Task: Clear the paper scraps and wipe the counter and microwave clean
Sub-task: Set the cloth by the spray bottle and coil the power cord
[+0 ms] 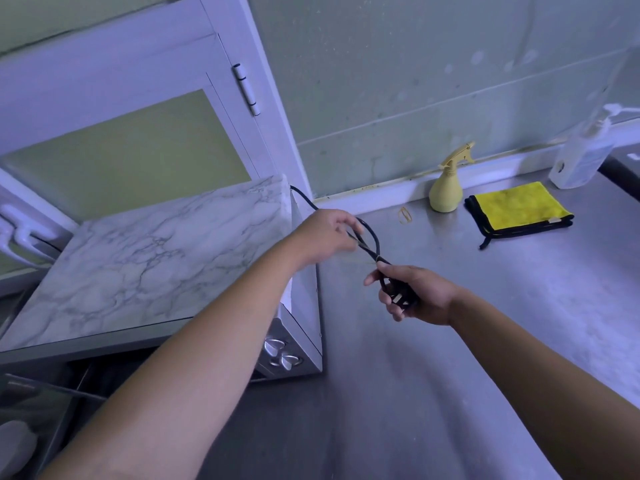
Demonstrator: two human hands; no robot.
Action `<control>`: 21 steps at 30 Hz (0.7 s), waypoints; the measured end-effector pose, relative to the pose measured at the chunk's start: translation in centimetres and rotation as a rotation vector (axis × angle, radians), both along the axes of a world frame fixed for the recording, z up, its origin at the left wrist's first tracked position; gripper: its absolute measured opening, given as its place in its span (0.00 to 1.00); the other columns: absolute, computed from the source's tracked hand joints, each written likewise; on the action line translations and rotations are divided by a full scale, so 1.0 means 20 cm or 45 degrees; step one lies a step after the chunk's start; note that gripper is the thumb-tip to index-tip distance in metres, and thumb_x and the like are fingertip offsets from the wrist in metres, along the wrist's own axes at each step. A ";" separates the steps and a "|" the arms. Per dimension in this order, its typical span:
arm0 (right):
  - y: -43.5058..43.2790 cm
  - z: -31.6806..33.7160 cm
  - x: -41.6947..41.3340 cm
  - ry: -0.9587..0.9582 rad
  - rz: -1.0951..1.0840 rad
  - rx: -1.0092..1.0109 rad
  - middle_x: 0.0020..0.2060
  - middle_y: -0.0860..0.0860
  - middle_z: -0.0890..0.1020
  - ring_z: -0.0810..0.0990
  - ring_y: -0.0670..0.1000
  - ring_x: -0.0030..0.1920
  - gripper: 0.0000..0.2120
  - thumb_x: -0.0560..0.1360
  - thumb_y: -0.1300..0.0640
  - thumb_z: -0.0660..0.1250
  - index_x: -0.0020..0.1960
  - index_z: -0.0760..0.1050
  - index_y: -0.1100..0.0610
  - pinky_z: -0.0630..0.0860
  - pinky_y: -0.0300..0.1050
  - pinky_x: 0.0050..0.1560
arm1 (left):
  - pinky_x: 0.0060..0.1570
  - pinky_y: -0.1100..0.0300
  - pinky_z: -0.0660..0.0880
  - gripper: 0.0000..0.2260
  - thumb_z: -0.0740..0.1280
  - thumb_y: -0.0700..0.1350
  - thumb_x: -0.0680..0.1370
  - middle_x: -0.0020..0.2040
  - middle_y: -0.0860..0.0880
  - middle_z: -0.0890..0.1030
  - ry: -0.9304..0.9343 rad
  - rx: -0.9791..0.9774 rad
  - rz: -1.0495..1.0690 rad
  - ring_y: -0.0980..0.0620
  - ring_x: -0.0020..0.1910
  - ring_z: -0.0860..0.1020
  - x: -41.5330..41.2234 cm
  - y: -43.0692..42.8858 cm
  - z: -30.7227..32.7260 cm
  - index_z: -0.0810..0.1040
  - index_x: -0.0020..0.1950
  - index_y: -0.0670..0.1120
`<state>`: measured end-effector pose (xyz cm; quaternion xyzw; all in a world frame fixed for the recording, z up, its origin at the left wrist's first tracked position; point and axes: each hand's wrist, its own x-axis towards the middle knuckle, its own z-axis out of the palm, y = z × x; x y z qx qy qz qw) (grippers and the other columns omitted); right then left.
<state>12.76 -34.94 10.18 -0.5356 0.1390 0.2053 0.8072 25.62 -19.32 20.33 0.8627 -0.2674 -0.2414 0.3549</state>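
Observation:
The microwave (pixel 298 306) stands at the left on the steel counter (pixel 467 341), its top covered in marble-patterned film and two knobs at its front right. Its black power cord (pixel 372 242) runs from behind it into a loop. My left hand (pixel 327 233) pinches that loop beside the microwave's right side. My right hand (pixel 415 292) grips the plug end of the cord just above the counter. A folded yellow cloth (pixel 519 207) with black edging lies at the back right. No paper scraps are visible.
A yellow spray bottle (pixel 446 188) stands by the back wall, a rubber band (pixel 405 214) lying to its left. A clear pump bottle (pixel 581 157) stands at the far right. A white cabinet door (pixel 138 98) rises behind the microwave.

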 end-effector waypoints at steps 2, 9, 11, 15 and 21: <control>0.00 0.00 0.00 0.010 0.002 0.012 0.33 0.56 0.76 0.75 0.55 0.33 0.16 0.82 0.46 0.61 0.52 0.78 0.58 0.77 0.48 0.38 | 0.35 0.60 0.68 0.12 0.65 0.33 0.72 0.36 0.50 0.75 -0.174 0.272 -0.256 0.51 0.33 0.71 -0.02 0.02 0.01 0.80 0.43 0.50; 0.06 -0.04 0.00 -0.128 -0.105 -0.226 0.35 0.58 0.79 0.76 0.54 0.37 0.11 0.84 0.54 0.59 0.46 0.73 0.59 0.71 0.40 0.33 | 0.41 0.60 0.71 0.11 0.71 0.35 0.74 0.52 0.48 0.75 -0.416 0.911 -0.206 0.45 0.46 0.76 -0.04 -0.01 0.02 0.83 0.54 0.46; 0.07 -0.04 -0.01 -0.187 -0.155 -0.597 0.35 0.56 0.78 0.71 0.52 0.34 0.11 0.84 0.55 0.59 0.46 0.71 0.60 0.69 0.41 0.34 | 0.31 0.63 0.67 0.11 0.79 0.45 0.70 0.38 0.49 0.78 0.031 0.802 -0.252 0.48 0.35 0.71 -0.05 -0.03 0.01 0.83 0.50 0.45; 0.08 -0.07 -0.01 -0.357 -0.372 -1.427 0.39 0.57 0.79 0.73 0.59 0.44 0.08 0.83 0.52 0.58 0.51 0.70 0.57 0.73 0.55 0.46 | 0.23 0.70 0.57 0.18 0.76 0.53 0.73 0.42 0.46 0.84 0.777 0.128 0.220 0.59 0.25 0.59 -0.07 -0.04 -0.10 0.81 0.50 0.39; 0.20 -0.17 -0.05 -0.300 -0.458 -1.835 0.54 0.55 0.79 0.71 0.60 0.57 0.13 0.83 0.51 0.58 0.64 0.70 0.56 0.66 0.54 0.55 | 0.19 0.68 0.56 0.08 0.76 0.43 0.73 0.33 0.50 0.74 0.978 -0.486 0.723 0.59 0.20 0.61 -0.30 -0.19 -0.39 0.79 0.45 0.43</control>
